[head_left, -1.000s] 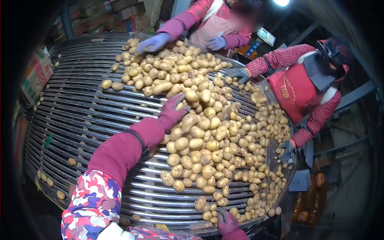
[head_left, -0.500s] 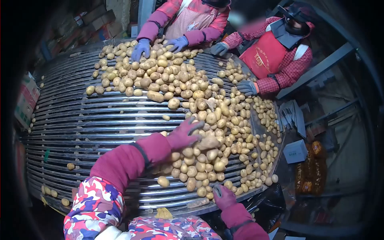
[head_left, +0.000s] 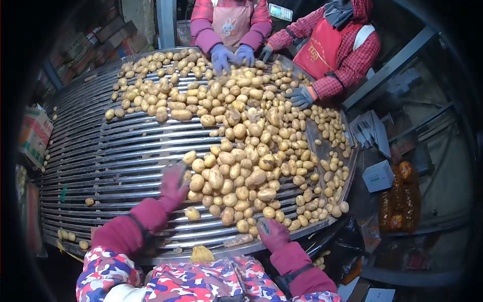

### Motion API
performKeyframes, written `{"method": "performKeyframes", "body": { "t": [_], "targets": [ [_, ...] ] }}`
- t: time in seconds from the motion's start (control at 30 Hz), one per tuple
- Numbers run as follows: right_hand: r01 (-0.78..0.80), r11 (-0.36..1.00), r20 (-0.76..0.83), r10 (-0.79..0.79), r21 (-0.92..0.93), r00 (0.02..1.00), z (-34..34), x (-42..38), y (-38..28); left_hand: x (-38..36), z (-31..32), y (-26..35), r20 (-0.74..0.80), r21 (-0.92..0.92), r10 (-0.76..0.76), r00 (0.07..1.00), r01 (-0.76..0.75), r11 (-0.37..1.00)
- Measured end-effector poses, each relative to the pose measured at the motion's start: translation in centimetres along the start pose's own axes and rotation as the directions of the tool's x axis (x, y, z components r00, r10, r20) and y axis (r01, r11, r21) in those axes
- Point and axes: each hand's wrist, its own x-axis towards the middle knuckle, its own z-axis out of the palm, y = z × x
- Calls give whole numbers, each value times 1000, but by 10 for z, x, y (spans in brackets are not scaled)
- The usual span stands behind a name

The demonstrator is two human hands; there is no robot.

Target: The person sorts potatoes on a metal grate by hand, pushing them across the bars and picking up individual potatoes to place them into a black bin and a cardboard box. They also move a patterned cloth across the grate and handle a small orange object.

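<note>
A heap of potatoes (head_left: pixel 241 161) spreads over a slatted metal table (head_left: pixel 100 166). At the heap's left edge is my left hand (head_left: pixel 173 185) in a pinkish glove, blurred by motion, its fingers spread against the nearest potatoes. My right hand (head_left: pixel 273 234), gloved in the same colour, rests at the table's near edge beside the lower potatoes. Its fingers point up and left, and whether they hold anything is hard to make out. A lone potato (head_left: pixel 192 213) lies just right of my left forearm.
Across the table, a co-worker's purple-gloved hands (head_left: pixel 232 56) touch the far potatoes. Another co-worker's grey glove (head_left: pixel 302 96) rests at the right side. A white box (head_left: pixel 378 176) and orange net bags (head_left: pixel 400 201) stand right; a carton (head_left: pixel 35 136) stands left.
My left hand has moved left and down off the heap's top to its left edge. My right hand stays near the edge. The purple-gloved hands have come together, and potatoes around them have shifted.
</note>
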Motion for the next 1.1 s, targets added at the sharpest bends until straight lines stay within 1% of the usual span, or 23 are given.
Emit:
{"method": "performKeyframes", "body": {
  "t": [0.03,0.1,0.13,0.17,0.2,0.23,0.3,0.43,0.5,0.57,0.6,0.63,0.67,0.7,0.77,0.8,0.83,0.87,0.9,0.97,1.0,1.03,1.1],
  "targets": [
    [-5,1000,5,5,7,1000,1,-1,1,2,16,28,-6,-99,6,1000,-6,995],
    [67,995,-67,-62,68,996,3,-2,4,15,15,80,62,-199,-32,998,43,979],
    [100,991,-92,-92,89,992,-5,0,-3,17,27,97,34,-225,-9,999,16,974],
    [96,991,-86,-88,96,992,-6,-1,-4,17,39,109,4,-251,10,1000,-8,968],
    [107,987,-80,-98,122,992,-5,-1,-3,15,47,119,4,-251,43,999,-41,967],
    [116,982,-80,-106,148,991,-4,-2,-1,16,46,136,44,-223,45,998,-34,974],
    [139,978,-89,-126,156,988,4,-9,6,9,64,147,77,-230,50,996,-31,973],
    [189,960,-110,-170,205,979,-3,-8,5,7,69,158,82,-137,86,993,-74,988],
    [240,925,-145,-205,296,968,-3,-8,8,7,60,151,105,-195,145,984,-122,973],
    [268,907,-170,-223,323,960,-11,-3,10,7,50,149,137,-209,162,977,-131,969],
    [252,912,-104,-230,325,968,-20,3,15,7,51,146,128,-197,183,975,-156,968],
    [239,916,-33,-241,323,970,-29,11,21,6,52,145,121,-186,170,978,-146,972],
    [327,900,-236,-265,289,935,-37,26,27,6,52,145,119,-172,179,977,-157,973],
    [327,910,-297,-248,254,922,-46,42,36,6,53,145,121,-159,191,974,-171,972],
    [271,962,-353,-270,-48,896,-72,72,33,6,53,144,122,-155,177,977,-158,975],
    [281,959,-351,-278,-44,894,-63,80,40,7,54,144,127,-159,174,977,-153,975],
    [228,973,-200,-232,-44,952,-46,90,50,6,54,143,122,-151,167,978,-148,977],
    [175,983,-45,-178,-55,983,-40,98,52,6,54,142,131,-151,174,976,-154,976],
    [186,981,-46,-188,-52,981,-39,102,57,6,54,141,141,-152,180,974,-158,976],
    [73,992,118,-85,102,989,-51,107,60,5,53,140,121,-155,190,974,-171,973],
    [-78,942,185,17,327,983,-60,106,62,6,53,140,130,-143,198,972,-179,973],
    [-71,943,188,9,325,982,-62,109,60,7,53,140,138,-132,207,968,-189,973],
    [-28,862,-35,53,507,998,-64,110,52,7,52,143,147,-136,185,972,-166,977]
  ]
}}
